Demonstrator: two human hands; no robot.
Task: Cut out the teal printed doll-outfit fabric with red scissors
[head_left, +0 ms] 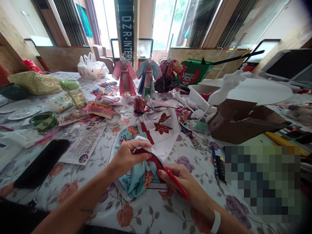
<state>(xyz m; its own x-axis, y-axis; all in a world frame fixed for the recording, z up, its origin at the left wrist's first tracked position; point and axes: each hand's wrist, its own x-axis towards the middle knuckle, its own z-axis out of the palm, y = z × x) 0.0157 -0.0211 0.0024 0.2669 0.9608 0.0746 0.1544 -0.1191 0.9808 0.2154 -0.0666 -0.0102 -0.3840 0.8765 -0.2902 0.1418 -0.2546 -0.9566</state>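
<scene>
Hiding some printed fabric [138, 177]: left hand [129, 155]

The left hand [129, 154] hides part of the patterned cloth [140, 182] — both forearms [80, 201] run off the near edge. At right, a pixelated patch [263, 185] is unreadable — far off, the pink robe [124, 79] covers the lower end of the sign [126, 31].

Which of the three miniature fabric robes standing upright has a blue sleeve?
The middle robe; the left robe is mainly pink, the right robe dark maroon.
</scene>
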